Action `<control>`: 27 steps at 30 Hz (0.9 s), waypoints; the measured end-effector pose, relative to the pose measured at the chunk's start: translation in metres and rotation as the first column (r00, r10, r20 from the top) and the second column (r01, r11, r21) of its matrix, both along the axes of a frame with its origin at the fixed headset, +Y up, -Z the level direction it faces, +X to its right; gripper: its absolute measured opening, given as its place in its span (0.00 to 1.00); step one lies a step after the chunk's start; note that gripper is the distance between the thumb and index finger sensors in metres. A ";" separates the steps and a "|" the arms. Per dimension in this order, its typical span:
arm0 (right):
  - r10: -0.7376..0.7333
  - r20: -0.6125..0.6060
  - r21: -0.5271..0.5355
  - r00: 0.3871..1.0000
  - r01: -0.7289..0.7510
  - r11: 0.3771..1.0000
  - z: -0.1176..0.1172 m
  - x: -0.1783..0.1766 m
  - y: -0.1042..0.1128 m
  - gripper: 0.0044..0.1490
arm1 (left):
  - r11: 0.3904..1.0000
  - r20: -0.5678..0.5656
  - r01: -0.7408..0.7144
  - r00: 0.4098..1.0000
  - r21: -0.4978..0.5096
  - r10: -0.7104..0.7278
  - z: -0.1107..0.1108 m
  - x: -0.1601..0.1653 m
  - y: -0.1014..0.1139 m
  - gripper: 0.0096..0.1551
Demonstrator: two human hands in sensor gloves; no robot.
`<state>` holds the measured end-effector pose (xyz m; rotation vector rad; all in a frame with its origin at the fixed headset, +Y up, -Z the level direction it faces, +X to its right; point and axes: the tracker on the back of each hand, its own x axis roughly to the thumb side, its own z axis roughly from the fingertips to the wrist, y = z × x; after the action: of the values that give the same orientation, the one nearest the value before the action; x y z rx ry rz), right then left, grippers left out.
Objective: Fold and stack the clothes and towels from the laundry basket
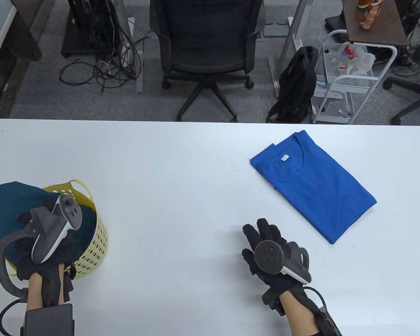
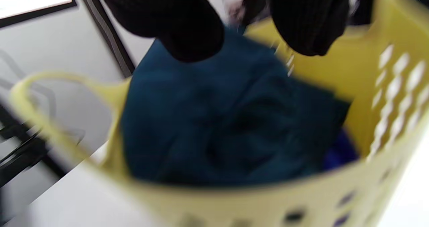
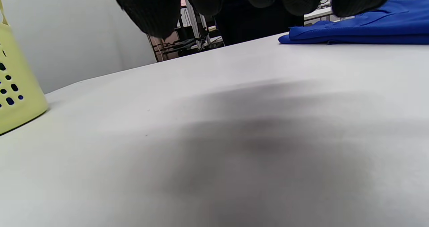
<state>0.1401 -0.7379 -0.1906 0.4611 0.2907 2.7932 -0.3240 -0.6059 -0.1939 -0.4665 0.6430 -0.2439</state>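
A yellow perforated laundry basket (image 1: 94, 245) stands at the table's front left. A dark teal garment (image 1: 10, 203) fills it and bulges over its left rim. My left hand (image 1: 31, 218) hovers over the basket's mouth, its fingers mostly hidden under the tracker. In the blurred left wrist view the left hand (image 2: 248, 36) has its fingertips (image 2: 191, 36) spread just above the teal garment (image 2: 228, 120), holding nothing. A folded blue T-shirt (image 1: 315, 182) lies at the right. My right hand (image 1: 257, 238) hangs flat and empty above the table, left of the shirt's near corner.
The white table (image 1: 168, 168) stretches between basket and shirt. In the right wrist view the basket (image 3: 16, 96) is at the left and the blue shirt (image 3: 362, 29) at the far right. An office chair (image 1: 208, 45), backpack (image 1: 297, 87) and cart stand beyond the far edge.
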 end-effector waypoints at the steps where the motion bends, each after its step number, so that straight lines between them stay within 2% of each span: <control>1: 0.000 -0.007 -0.008 1.000 0.000 1.000 0.000 -0.001 -0.002 0.43 | 0.996 -0.020 -0.053 0.998 -0.078 0.052 -0.004 -0.005 -0.012 0.60; 5: 0.009 -0.041 -0.010 0.999 -0.009 1.000 0.000 -0.007 -0.006 0.41 | 0.963 -0.036 -0.251 0.968 -0.102 0.248 -0.014 -0.016 -0.043 0.55; 7: 0.014 -0.050 -0.016 0.999 -0.015 1.000 -0.001 -0.010 -0.008 0.42 | 0.961 -0.061 -0.244 0.969 -0.128 0.238 -0.018 -0.018 -0.051 0.55; 9: 0.010 -0.052 -0.019 0.999 -0.011 1.000 -0.001 -0.010 -0.009 0.44 | 0.965 -0.033 -0.225 0.974 -0.137 0.223 -0.020 -0.016 -0.048 0.55; 11: 0.004 -0.050 -0.021 0.999 -0.005 1.000 -0.002 -0.010 -0.010 0.45 | 0.981 0.043 -0.186 0.981 -0.060 0.189 -0.022 -0.011 -0.036 0.54; 12: 0.002 -0.048 -0.022 0.999 -0.003 1.000 -0.003 -0.009 -0.011 0.46 | 0.984 0.056 -0.172 0.983 -0.056 0.175 -0.023 -0.009 -0.032 0.52; 13: 0.001 -0.047 -0.021 0.999 -0.002 1.000 -0.003 -0.009 -0.012 0.46 | 0.991 0.066 -0.130 0.989 -0.034 0.132 -0.024 -0.006 -0.028 0.49; 15: -0.001 -0.045 -0.019 0.999 0.000 1.000 -0.003 -0.007 -0.012 0.46 | 0.999 0.078 -0.029 0.997 0.042 0.025 -0.024 -0.003 -0.025 0.35; 16: -0.003 -0.043 -0.018 0.999 0.002 1.000 -0.003 -0.007 -0.012 0.46 | 0.997 0.089 0.005 0.996 0.071 -0.012 -0.023 -0.002 -0.026 0.34; 19: -0.015 -0.039 -0.006 0.999 0.015 1.000 -0.003 -0.005 -0.012 0.47 | 0.998 0.037 0.021 0.999 0.061 -0.024 -0.023 0.002 -0.028 0.49; 20: -0.017 -0.041 -0.004 0.999 0.017 1.000 -0.003 -0.005 -0.012 0.47 | 0.999 -0.019 0.039 0.999 0.014 -0.039 -0.023 0.003 -0.029 0.48; 21: -0.019 -0.043 -0.002 0.999 0.018 1.000 -0.003 -0.005 -0.013 0.47 | 0.997 -0.069 0.065 0.995 -0.035 -0.068 -0.023 0.003 -0.027 0.38; 22: -0.020 -0.044 0.001 0.999 0.020 1.000 -0.002 -0.005 -0.013 0.47 | 0.995 -0.074 0.095 0.993 -0.009 -0.095 -0.022 0.004 -0.023 0.25; 23: -0.022 -0.045 0.001 0.999 0.022 1.000 -0.003 -0.005 -0.013 0.47 | 0.988 -0.095 0.122 0.989 0.093 -0.114 -0.021 0.006 -0.013 0.21; 24: -0.025 -0.046 -0.001 0.999 0.025 1.000 -0.003 -0.005 -0.013 0.47 | 0.960 -0.111 0.147 0.986 0.240 -0.124 -0.018 0.011 0.001 0.19; 25: -0.035 -0.045 -0.005 0.998 0.034 0.999 -0.004 -0.004 -0.013 0.47 | 0.886 -0.102 0.160 0.986 0.436 -0.128 -0.014 0.018 0.020 0.19; 26: -0.054 -0.039 -0.008 0.998 0.054 0.998 -0.005 -0.002 -0.012 0.47 | 0.690 -0.050 0.130 0.990 0.712 -0.136 -0.005 0.034 0.050 0.19; 27: -0.080 -0.031 -0.008 0.996 0.079 0.997 -0.006 0.000 -0.010 0.46 | 0.518 0.031 0.067 0.983 0.853 -0.179 0.003 0.048 0.071 0.20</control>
<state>0.1404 -0.7478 -0.1963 0.5037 0.2828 2.7089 -0.2757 -0.5348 -0.1907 0.5686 0.6024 -0.0601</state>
